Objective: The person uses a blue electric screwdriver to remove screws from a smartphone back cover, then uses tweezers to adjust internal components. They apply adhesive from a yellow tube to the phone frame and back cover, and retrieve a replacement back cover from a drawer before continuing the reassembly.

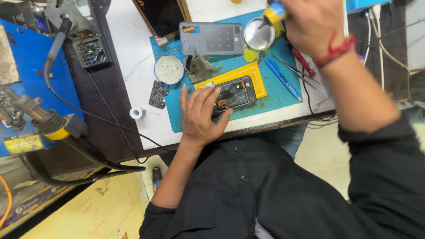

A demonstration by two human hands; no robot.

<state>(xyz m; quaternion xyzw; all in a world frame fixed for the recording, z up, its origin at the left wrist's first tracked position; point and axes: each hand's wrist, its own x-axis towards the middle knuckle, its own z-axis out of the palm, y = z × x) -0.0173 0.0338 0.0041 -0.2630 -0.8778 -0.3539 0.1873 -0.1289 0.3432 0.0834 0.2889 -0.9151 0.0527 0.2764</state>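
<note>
mat (274,88): matt rubber | tin (259,34): shiny metal | rag (200,68): rough cloth

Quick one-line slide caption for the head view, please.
Left hand steadies an opened phone on the teal mat while right hand holds a blue-and-yellow tool.

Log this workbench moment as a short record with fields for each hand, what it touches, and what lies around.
Left hand: flat, palm down, fingers resting on the opened black phone
Phone: lies on a yellow rectangular tray, on the teal work mat
Right hand: raised, gripping a small blue-and-yellow tool over a round metal tin
Nearby: grey phone back cover, blue tweezers, round white dish, solder spool
</note>
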